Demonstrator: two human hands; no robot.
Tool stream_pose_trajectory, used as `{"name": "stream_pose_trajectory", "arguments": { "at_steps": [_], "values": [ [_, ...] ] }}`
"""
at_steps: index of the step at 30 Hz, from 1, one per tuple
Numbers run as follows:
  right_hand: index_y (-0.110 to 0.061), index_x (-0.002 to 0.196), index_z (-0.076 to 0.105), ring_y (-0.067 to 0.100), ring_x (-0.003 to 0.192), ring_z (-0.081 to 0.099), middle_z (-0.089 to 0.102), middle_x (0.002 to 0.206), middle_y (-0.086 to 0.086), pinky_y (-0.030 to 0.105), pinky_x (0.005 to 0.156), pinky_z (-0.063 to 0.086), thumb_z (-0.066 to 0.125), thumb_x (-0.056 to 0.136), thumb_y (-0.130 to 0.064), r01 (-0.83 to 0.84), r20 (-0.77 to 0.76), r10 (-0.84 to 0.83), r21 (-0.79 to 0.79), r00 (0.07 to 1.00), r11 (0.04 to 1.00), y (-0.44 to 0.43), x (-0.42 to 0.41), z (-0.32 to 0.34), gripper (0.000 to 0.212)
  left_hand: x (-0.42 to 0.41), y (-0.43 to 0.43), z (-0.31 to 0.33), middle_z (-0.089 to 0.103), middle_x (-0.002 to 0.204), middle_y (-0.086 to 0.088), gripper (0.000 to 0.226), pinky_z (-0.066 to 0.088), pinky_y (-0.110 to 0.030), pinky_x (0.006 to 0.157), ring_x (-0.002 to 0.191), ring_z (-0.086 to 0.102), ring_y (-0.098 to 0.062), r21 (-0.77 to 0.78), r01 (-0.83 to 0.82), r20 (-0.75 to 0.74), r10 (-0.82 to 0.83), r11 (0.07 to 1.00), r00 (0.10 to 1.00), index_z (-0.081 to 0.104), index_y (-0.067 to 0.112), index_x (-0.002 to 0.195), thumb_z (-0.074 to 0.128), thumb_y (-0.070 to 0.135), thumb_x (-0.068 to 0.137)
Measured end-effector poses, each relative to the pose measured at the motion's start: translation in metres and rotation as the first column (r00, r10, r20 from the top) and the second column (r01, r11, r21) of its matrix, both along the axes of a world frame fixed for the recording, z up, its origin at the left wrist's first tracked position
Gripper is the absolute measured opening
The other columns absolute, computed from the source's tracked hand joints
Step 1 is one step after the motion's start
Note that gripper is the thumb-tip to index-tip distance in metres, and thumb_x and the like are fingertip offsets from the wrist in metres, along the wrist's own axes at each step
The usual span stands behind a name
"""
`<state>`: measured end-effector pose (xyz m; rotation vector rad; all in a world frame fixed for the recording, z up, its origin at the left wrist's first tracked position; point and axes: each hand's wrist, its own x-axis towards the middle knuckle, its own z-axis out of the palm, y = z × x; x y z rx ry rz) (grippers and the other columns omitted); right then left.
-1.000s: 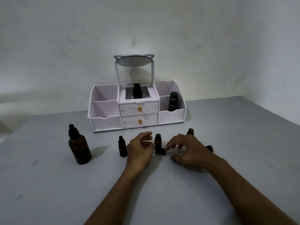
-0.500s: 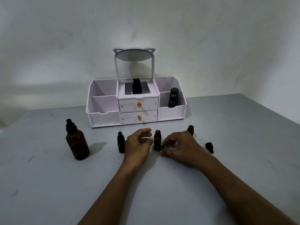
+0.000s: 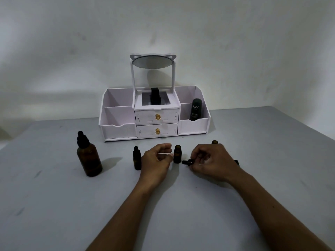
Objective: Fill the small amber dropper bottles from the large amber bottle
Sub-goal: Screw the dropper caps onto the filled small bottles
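Centre of the grey table (image 3: 54, 205): an uncapped small dropper bottle (image 3: 177, 154) stands upright between the two hands. The left hand (image 3: 156, 160) sits just to its left, thumb and forefinger spread in a loose C facing the glass, holding nothing. Whether the thumb tip touches it, I cannot tell. The right hand (image 3: 212, 159) pinches a black dropper cap (image 3: 187, 162), held sideways with its tip just right of that bottle's base. Left of the left hand stands a capped small bottle (image 3: 137, 159). Further left is the large amber bottle (image 3: 89, 160), upright and capped. Another open small bottle (image 3: 215, 142) peeks out beyond the right knuckles.
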<state>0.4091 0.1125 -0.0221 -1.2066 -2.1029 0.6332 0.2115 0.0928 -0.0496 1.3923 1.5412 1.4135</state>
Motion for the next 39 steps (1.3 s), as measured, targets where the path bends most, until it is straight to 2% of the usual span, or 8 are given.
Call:
{"name": "stream_pose_trajectory", "arguments": {
  "at_steps": [5, 11, 16, 19, 27, 31, 34, 39],
  "values": [
    [-0.019, 0.077, 0.074, 0.004, 0.057, 0.062, 0.07, 0.064, -0.004, 0.015, 0.06, 0.05, 0.088, 0.066, -0.011, 0.041, -0.107, -0.04, 0.006, 0.993, 0.999, 0.003, 0.009, 0.002, 0.019, 0.0, 0.001, 0.0, 0.07, 0.103, 0.005, 0.032, 0.046, -0.001, 0.066, 0.088, 0.062, 0.005, -0.001, 0.004, -0.012, -0.004, 1.0, 1.0, 0.067, 0.02, 0.115, 0.067, 0.007, 0.086],
    [-0.027, 0.108, 0.075, -0.003, 0.078, 0.066, 0.075, 0.084, -0.008, 0.006, 0.072, 0.048, 0.079, 0.082, -0.014, 0.001, -0.064, -0.004, -0.047, 0.998, 0.999, 0.005, 0.006, -0.002, 0.03, 0.0, 0.001, -0.001, 0.07, 0.104, 0.005, 0.032, 0.048, -0.003, 0.068, 0.09, 0.064, 0.003, -0.001, 0.002, -0.013, -0.002, 1.0, 1.0, 0.067, 0.019, 0.115, 0.066, 0.007, 0.086],
    [-0.034, 0.104, 0.074, -0.002, 0.092, 0.066, 0.075, 0.095, -0.014, 0.019, 0.083, 0.052, 0.076, 0.086, -0.02, -0.011, -0.068, 0.008, -0.033, 0.998, 0.999, 0.005, 0.007, -0.001, 0.022, 0.001, 0.0, 0.001, 0.07, 0.106, 0.005, 0.034, 0.048, -0.005, 0.067, 0.087, 0.063, 0.005, -0.013, 0.003, -0.026, -0.004, 1.0, 1.0, 0.067, 0.019, 0.117, 0.065, 0.008, 0.085],
    [-0.038, 0.1, 0.071, 0.0, 0.093, 0.067, 0.074, 0.094, -0.015, 0.025, 0.086, 0.054, 0.076, 0.086, -0.018, -0.005, -0.152, 0.002, -0.02, 0.988, 1.0, 0.003, 0.004, 0.001, 0.024, 0.002, -0.002, 0.002, 0.069, 0.105, 0.007, 0.037, 0.048, -0.004, 0.065, 0.085, 0.062, 0.008, -0.02, 0.015, -0.038, -0.015, 1.0, 0.999, 0.066, 0.02, 0.119, 0.069, 0.012, 0.083],
    [-0.029, 0.095, 0.069, -0.001, 0.081, 0.07, 0.073, 0.091, -0.01, 0.014, 0.073, 0.057, 0.079, 0.082, -0.011, 0.079, -0.487, -0.074, -0.012, 0.87, 0.997, 0.006, -0.02, 0.009, 0.025, 0.005, 0.0, 0.001, 0.069, 0.115, 0.004, 0.052, 0.055, -0.022, 0.083, 0.092, 0.066, -0.005, -0.027, 0.008, -0.074, -0.01, 1.0, 0.997, 0.064, 0.022, 0.124, 0.08, 0.025, 0.075],
    [-0.023, 0.116, 0.07, -0.001, 0.089, 0.068, 0.072, 0.101, -0.01, 0.007, 0.079, 0.054, 0.073, 0.088, -0.011, 0.122, -0.481, -0.088, 0.04, 0.872, 0.992, 0.011, -0.029, 0.005, 0.031, 0.007, 0.001, 0.0, 0.068, 0.118, 0.003, 0.053, 0.049, -0.008, 0.075, 0.087, 0.064, -0.002, -0.028, -0.002, -0.114, -0.002, 1.0, 0.993, 0.063, 0.02, 0.126, 0.08, 0.026, 0.076],
    [-0.023, 0.112, 0.072, 0.001, 0.088, 0.071, 0.074, 0.099, -0.009, 0.014, 0.08, 0.056, 0.075, 0.086, -0.011, 0.148, -0.497, -0.097, 0.064, 0.862, 0.987, 0.015, -0.033, -0.003, 0.029, 0.008, 0.002, -0.001, 0.069, 0.115, 0.004, 0.051, 0.044, -0.001, 0.064, 0.079, 0.061, 0.005, -0.016, -0.009, -0.132, 0.006, 1.0, 0.991, 0.064, 0.02, 0.124, 0.08, 0.028, 0.075],
    [-0.013, 0.116, 0.073, 0.01, 0.094, 0.073, 0.076, 0.103, -0.001, 0.021, 0.087, 0.058, 0.077, 0.085, -0.013, 0.216, -0.521, -0.148, 0.073, 0.84, 0.974, 0.02, -0.035, -0.01, 0.031, 0.008, 0.001, -0.002, 0.071, 0.112, 0.004, 0.049, 0.046, -0.002, 0.067, 0.083, 0.064, 0.001, -0.001, -0.003, -0.143, 0.002, 1.0, 0.99, 0.066, 0.019, 0.121, 0.08, 0.028, 0.075]
  ]
}}
